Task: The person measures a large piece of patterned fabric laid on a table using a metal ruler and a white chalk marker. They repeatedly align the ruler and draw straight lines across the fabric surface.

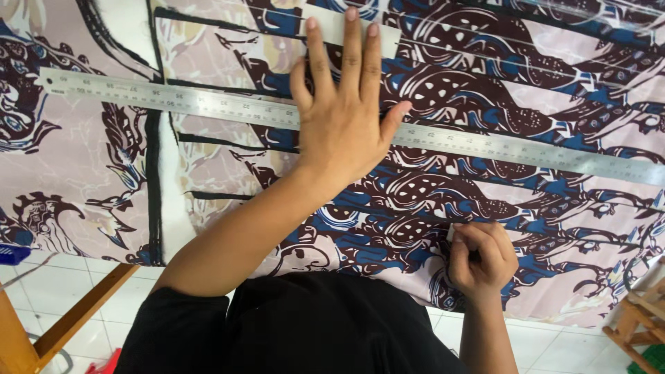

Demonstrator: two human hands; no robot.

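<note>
— What lies closest to the camera?

— A black sleeve and shirt front at the bottom edge, soft and matte. Just past it the right hand (481, 260) is curled into a loose fist over the near edge of the cloth, its grip clenched on a small pale piece of chalk (451, 233) whose tip touches the fabric.

— And the cloth itself?

— A thin, smooth printed fabric (443, 201), dark brown and blue swirling figures on a pale pinkish ground, spread flat over the counter and hanging a little past its near edge. White floor tiles (83, 277) and a slanted wooden leg (83, 308) show below on the left.

— What about the other hand?

— The left forearm reaches diagonally up from the lower left. The left hand (343, 125) lies flat, palm down, fingers straight and close together pointing away, thumb spread to the right. Its grip is released; it only presses down on the ruler (208, 105).

— How does that ruler lie?

— It's a long, thin steel strip, shiny grey with fine markings, flat on the fabric. Its long axis runs left to right across nearly the whole view, dipping slightly toward the right end.

— Anything farther?

— The fingertips rest on a pale rectangular paper slip (388, 38) lying on the fabric.
</note>
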